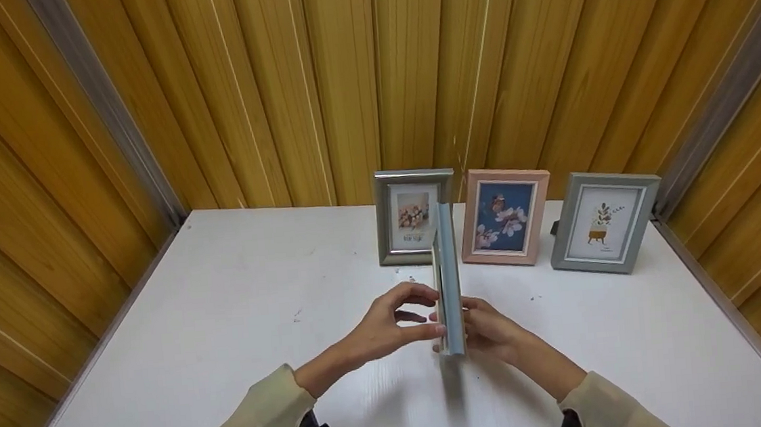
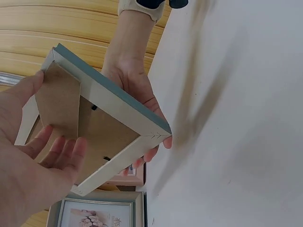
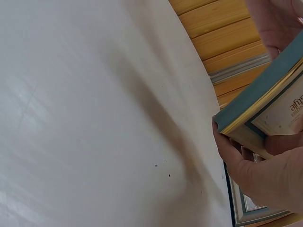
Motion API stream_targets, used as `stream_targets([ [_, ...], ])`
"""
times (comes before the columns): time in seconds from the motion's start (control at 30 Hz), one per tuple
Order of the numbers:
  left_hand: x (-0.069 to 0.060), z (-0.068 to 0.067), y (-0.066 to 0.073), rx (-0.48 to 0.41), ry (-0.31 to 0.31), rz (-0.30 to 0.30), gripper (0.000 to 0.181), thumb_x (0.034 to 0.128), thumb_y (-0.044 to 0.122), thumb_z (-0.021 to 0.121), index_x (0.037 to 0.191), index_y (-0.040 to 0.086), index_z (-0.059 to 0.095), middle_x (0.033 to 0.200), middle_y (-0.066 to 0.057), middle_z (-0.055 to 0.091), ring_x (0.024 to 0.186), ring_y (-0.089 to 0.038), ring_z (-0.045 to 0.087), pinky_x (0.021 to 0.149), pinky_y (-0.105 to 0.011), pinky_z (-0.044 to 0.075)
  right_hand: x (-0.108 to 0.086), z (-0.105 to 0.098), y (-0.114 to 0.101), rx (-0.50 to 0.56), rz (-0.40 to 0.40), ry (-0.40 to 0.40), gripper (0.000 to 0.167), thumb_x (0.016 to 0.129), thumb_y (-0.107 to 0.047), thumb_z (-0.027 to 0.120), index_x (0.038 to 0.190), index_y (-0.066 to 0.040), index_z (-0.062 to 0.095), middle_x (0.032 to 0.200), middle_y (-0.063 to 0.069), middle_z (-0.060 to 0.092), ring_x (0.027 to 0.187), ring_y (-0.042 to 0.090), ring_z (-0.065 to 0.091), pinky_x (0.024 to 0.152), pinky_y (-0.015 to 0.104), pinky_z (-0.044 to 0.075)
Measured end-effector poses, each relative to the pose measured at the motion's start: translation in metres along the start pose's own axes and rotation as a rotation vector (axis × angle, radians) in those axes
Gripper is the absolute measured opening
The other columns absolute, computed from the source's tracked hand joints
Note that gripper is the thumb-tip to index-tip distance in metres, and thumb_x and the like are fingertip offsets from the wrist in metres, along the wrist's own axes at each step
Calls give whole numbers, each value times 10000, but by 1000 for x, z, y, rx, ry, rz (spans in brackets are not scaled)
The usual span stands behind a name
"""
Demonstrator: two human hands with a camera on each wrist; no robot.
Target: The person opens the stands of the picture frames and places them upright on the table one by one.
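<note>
Above the table, both hands hold up a blue-edged picture frame (image 1: 451,282), seen edge-on in the head view. Its brown backing (image 2: 120,130) and fold-out stand (image 2: 59,101) face my left hand (image 1: 389,321). The left thumb and curled fingers lie at opposite edges of that stand in the left wrist view. My right hand (image 1: 495,333) grips the frame low down on its front side. In the right wrist view, the right thumb lies over the printed front (image 3: 284,106) and the fingers wrap under the corner. Most of the picture is hidden.
Behind stand a silver-grey picture frame (image 1: 385,240), partly covered by the held one, a pink frame (image 1: 543,214) with blossoms and a grey-green frame (image 1: 643,227) with a potted plant. Wood-patterned walls (image 1: 342,74) enclose the white table (image 1: 238,306).
</note>
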State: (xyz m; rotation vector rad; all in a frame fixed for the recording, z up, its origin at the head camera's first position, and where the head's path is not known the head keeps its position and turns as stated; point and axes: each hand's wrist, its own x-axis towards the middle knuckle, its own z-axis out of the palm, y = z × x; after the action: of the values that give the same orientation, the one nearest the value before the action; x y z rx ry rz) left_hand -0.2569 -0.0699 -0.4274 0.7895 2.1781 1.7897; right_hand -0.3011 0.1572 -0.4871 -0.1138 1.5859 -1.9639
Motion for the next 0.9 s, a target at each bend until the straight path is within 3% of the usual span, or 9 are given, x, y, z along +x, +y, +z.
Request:
stream_targets([
  [0.13,-1,1,2,-8,15,-18,425,898,152,769,1272,22,617,1298,-140,629,1214,-318,640,1026,-356,550,1,-1,4,54,9,-1,364,1014,-71,565,1368,-4,516,1023,24,715,951,161,704,962,539,571],
  [0.3,-3,1,4,31,34,-41,384,914,112,723,1274,7,642,1275,-181,668,1153,-295,695,969,-306,577,1,-3,6,55,24,16,408,1036,-72,519,1433,5,465,1076,44,720,1018,191,707,967,524,570],
  [0.47,-1,-3,5,111,73,-3,343,932,74,621,1258,-23,661,1238,-197,695,1123,-302,700,920,-270,585,0,-6,8,33,26,40,462,1029,-18,437,1488,22,418,1155,74,704,1035,204,717,982,523,567],
  [0.63,-1,-9,4,197,110,42,399,954,63,463,1294,-54,635,1259,-203,684,1122,-303,676,920,-349,581,-1,-9,8,54,33,7,554,973,56,440,1524,27,378,1177,91,670,1036,214,707,983,517,566],
  [0.73,-1,-11,4,227,115,52,427,960,58,408,1315,-62,615,1270,-208,673,1119,-294,658,931,-396,580,-1,-10,8,48,51,-7,543,1006,-24,494,1536,1,380,1192,99,652,1042,223,694,973,503,571],
  [0.9,-2,-12,3,246,113,69,446,961,49,373,1329,-72,595,1261,-214,666,1099,-280,636,927,-418,577,-2,-11,8,29,79,1,584,1062,-288,521,1551,-16,357,1232,124,615,1057,228,667,963,473,577],
])
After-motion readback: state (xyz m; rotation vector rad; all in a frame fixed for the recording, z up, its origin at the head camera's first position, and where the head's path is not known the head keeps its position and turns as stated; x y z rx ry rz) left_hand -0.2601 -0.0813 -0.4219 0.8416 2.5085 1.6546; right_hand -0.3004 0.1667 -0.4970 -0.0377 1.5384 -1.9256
